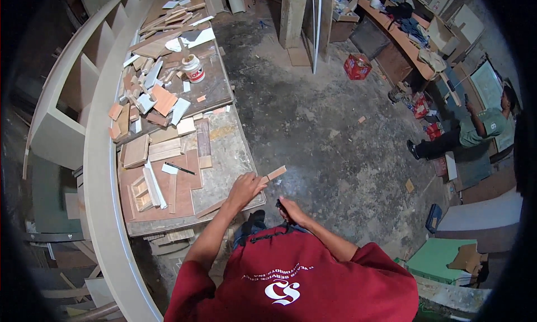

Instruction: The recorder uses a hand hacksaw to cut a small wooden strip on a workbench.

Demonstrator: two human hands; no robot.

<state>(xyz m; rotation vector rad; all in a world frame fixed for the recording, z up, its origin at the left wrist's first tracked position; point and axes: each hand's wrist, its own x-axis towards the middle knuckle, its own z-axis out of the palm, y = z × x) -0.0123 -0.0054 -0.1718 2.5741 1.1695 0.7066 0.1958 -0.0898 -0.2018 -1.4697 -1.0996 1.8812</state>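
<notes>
the left hand (246,189) grips a wood strip (276,173), the right hand (292,209) a dark object (279,204). work seems unfinished; loose pieces (164,100) lie on the desk (226,154).

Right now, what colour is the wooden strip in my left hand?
The strip is light brown; see head view.

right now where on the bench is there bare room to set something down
Bare: the right side of the stained grey benchtop, beside the flat brown wooden sheet and beyond your left hand. Crowded: farther back left, heaped with loose wooden offcuts.
</notes>
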